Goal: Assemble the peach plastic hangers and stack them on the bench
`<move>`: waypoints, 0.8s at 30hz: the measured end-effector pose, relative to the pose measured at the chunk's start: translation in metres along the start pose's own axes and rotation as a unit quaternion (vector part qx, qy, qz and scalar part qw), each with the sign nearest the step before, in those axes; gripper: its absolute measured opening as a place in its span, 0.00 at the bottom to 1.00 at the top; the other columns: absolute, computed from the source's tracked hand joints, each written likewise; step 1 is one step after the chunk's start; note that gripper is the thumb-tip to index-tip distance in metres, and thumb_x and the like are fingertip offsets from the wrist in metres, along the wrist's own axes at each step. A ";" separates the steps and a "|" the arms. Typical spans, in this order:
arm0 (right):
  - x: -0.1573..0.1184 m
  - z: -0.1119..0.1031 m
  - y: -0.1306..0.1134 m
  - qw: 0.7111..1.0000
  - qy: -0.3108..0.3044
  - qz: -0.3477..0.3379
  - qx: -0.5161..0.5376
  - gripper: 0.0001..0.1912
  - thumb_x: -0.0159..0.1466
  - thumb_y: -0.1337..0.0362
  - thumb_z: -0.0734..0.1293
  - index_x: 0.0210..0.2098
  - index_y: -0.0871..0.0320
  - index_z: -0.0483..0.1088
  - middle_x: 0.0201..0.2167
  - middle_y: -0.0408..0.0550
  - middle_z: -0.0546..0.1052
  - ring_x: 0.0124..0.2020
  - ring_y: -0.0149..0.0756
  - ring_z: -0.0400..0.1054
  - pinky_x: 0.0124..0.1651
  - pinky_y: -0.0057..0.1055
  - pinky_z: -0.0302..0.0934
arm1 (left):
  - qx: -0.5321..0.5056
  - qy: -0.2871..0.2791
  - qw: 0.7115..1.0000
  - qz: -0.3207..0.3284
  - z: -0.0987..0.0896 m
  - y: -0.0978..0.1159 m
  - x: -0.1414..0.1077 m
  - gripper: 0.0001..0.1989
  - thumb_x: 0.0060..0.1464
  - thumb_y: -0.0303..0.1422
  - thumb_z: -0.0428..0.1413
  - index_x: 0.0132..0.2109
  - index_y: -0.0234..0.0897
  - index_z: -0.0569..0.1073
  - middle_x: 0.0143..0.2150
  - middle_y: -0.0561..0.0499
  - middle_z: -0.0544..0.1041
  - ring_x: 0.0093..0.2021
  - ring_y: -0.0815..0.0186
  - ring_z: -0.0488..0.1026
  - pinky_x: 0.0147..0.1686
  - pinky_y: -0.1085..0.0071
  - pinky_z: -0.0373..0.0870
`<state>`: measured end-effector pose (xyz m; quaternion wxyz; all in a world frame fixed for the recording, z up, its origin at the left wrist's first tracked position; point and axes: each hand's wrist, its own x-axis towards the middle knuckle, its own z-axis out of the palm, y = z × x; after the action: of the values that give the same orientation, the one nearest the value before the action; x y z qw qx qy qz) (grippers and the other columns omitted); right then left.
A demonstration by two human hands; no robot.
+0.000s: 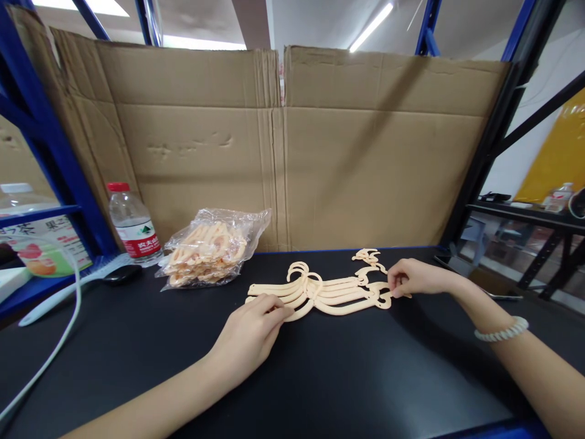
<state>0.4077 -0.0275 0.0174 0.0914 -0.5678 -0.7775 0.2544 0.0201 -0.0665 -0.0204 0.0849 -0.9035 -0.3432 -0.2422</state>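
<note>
Several cream plastic clothes hangers [340, 309] lie overlapped on a black tabletop [320, 378], their hooks bunched near the middle. My left hand [258, 326] is closed at their near left side, its thumb and fingers on the arm of the nearest hanger. At the right ends of the hangers, my right hand [411, 277] pinches a small cream piece, mostly hidden by the fingers. Just behind that hand is a little heap of loose cream pieces [367, 257]. A bracelet circles my right wrist.
A clear plastic bag [212, 250] of cream parts stands at the back left. Beside it are a red-capped water bottle [134, 225], a black object [122, 274] and a white cable [75, 305]. Cardboard [388, 152] walls the back; a blue post [55, 134] rises at left.
</note>
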 end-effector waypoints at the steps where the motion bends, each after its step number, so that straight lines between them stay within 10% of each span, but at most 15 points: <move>1: 0.001 0.001 0.001 1.000 0.006 -0.001 0.002 0.11 0.50 0.57 0.70 0.23 0.59 0.71 0.19 0.46 0.75 0.22 0.36 0.68 0.27 0.29 0.58 | 0.008 -0.005 1.000 -0.004 0.000 0.000 0.000 0.16 0.58 0.24 0.45 0.45 0.41 0.75 0.42 0.48 0.74 0.40 0.62 0.73 0.37 0.69 0.72; 17: 0.015 0.012 -0.001 0.992 0.101 -0.002 -0.075 0.06 0.52 0.62 0.67 0.25 0.59 0.70 0.25 0.48 0.76 0.28 0.38 0.70 0.31 0.31 0.60 | 0.045 -0.025 0.998 -0.026 -0.001 -0.008 0.005 0.19 0.56 0.20 0.44 0.48 0.39 0.74 0.41 0.46 0.72 0.41 0.60 0.71 0.38 0.66 0.71; 24: 0.008 0.014 -0.014 0.975 0.151 -0.123 -0.109 0.30 0.51 0.49 0.71 0.49 0.58 0.68 0.51 0.56 0.71 0.51 0.51 0.64 0.53 0.44 0.59 | 0.026 -0.011 0.999 -0.032 -0.002 -0.007 0.004 0.17 0.58 0.23 0.45 0.49 0.38 0.73 0.45 0.45 0.72 0.46 0.57 0.70 0.44 0.61 0.71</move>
<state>0.3872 -0.0279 0.0113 0.1764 -0.5063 -0.8415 0.0664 0.0171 -0.0596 -0.0165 0.0967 -0.8920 -0.3792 -0.2263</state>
